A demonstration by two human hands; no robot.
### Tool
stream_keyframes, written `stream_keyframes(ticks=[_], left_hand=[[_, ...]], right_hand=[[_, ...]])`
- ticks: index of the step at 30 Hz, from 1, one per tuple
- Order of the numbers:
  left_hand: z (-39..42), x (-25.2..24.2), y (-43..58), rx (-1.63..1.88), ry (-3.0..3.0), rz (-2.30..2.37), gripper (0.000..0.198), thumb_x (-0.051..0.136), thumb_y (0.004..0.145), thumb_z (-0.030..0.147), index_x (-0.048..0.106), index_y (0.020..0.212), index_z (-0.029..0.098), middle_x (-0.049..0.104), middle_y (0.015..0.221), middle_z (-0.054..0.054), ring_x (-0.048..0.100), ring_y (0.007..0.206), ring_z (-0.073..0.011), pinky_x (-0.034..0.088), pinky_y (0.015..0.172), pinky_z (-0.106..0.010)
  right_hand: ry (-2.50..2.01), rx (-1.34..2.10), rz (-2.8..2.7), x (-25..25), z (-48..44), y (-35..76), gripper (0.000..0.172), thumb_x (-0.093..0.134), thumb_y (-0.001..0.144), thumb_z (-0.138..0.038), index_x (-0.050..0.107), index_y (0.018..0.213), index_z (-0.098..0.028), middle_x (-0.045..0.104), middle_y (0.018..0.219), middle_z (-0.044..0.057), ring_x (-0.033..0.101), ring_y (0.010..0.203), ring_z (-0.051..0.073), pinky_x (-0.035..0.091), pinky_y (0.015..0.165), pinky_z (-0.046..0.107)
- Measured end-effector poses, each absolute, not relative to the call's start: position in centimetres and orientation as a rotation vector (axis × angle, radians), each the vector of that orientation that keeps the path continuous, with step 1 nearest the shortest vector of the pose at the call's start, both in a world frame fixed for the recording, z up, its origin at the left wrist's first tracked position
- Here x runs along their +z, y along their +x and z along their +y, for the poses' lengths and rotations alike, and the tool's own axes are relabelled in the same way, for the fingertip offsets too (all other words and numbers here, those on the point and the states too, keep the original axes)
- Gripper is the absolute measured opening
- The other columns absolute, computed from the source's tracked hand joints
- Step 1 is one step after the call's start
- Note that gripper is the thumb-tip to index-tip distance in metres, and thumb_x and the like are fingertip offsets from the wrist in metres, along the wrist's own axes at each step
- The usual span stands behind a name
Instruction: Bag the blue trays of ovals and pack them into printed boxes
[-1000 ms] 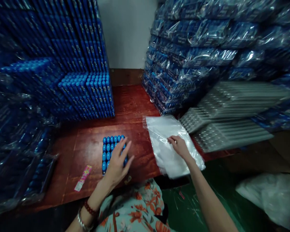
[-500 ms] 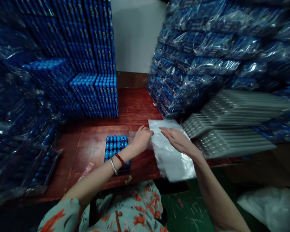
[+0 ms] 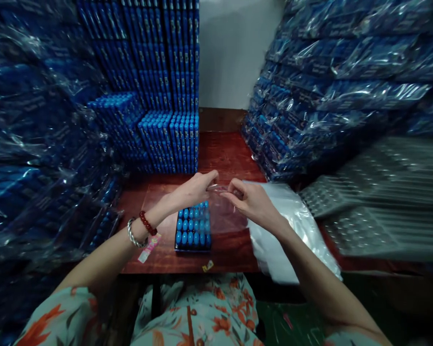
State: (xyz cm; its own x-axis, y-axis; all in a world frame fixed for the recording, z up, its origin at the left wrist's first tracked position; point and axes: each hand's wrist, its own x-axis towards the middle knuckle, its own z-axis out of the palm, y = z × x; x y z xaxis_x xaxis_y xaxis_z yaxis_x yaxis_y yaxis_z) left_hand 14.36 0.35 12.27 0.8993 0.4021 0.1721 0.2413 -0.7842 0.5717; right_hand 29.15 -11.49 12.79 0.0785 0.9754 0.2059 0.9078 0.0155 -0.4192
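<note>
My left hand (image 3: pixel 197 188) and my right hand (image 3: pixel 250 199) come close together above the table, pinching the edge of a clear plastic bag (image 3: pixel 225 216) between them. The thin bag hangs down toward me, and the red tabletop shows through it. Partly under the bag and my left hand is a dark tray of blue rounded pieces (image 3: pixel 193 230), set in rows. Beneath my right wrist lies a stack of clear plastic bags (image 3: pixel 277 240), flat near the table's front edge.
Tall stacks of blue packs (image 3: pixel 169 139) rise at the back left. Plastic-wrapped blue packs (image 3: pixel 292 115) are piled on the right. Grey moulded trays (image 3: pixel 375 206) lean at the far right. A pink wrapper (image 3: pixel 149 247) and a yellow scrap (image 3: pixel 208 265) lie on the red table (image 3: pixel 227 257).
My right hand has left the bag stack and moved next to my left hand; both now hold one bag stretched between them, over the tray side. The view has turned left.
</note>
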Motion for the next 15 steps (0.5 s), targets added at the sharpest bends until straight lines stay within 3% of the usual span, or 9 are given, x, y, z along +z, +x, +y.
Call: stream_keyframes(ticks=[2,5,9,12,15], left_hand=[[0.5,12.5,13.3,0.261,2.551,0.495,0.004,0.054,0.076,0.011,0.052,0.074,0.015,0.05,0.059,0.004,0.043,0.053,-0.0078,0.026,0.051,-0.021],[0.6,13.0,11.7,0.083,2.645,0.583,0.008,0.056,0.076,0.012,0.055,0.069,0.015,0.053,0.059,0.003,0.044,0.051,-0.0079,0.025,0.049,-0.021],[1.5,14.0,9.6,0.034,2.819,0.694,0.014,0.056,0.079,0.016,0.056,0.064,0.016,0.053,0.058,0.001,0.048,0.051,-0.0102,0.031,0.05,-0.021],[2.9,15.6,8.5,0.192,2.925,1.018,0.017,0.054,0.077,0.012,0.056,0.061,0.015,0.051,0.058,-0.001,0.055,0.057,-0.0152,0.039,0.057,-0.024],[3.9,17.5,7.3,0.745,2.823,1.384,0.01,0.056,0.077,0.015,0.059,0.067,0.014,0.054,0.068,-0.003,0.058,0.068,-0.0184,0.044,0.066,-0.028]], right_hand=[[-2.008,0.17,-1.934,13.2,-11.2,28.8,0.011,0.057,0.082,-0.029,0.055,0.083,-0.018,0.058,0.066,-0.001,0.05,0.059,0.012,0.022,0.054,0.023],[-2.182,0.027,-2.119,13.3,-10.7,28.8,0.016,0.056,0.078,-0.019,0.056,0.095,-0.018,0.062,0.072,0.002,0.052,0.063,0.015,0.018,0.054,0.025],[-2.335,-0.123,-2.224,13.7,-9.4,29.6,0.014,0.05,0.076,-0.01,0.06,0.08,-0.019,0.064,0.071,0.005,0.055,0.066,0.017,0.018,0.056,0.027],[-2.206,-0.343,-2.064,14.8,-8.3,29.9,0.014,0.047,0.079,-0.012,0.06,0.08,-0.018,0.065,0.075,0.005,0.056,0.069,0.017,0.025,0.06,0.027],[-1.815,-0.61,-1.775,15.2,-7.5,29.3,0.015,0.044,0.084,-0.017,0.059,0.087,-0.017,0.064,0.082,0.004,0.056,0.075,0.017,0.032,0.068,0.028]])
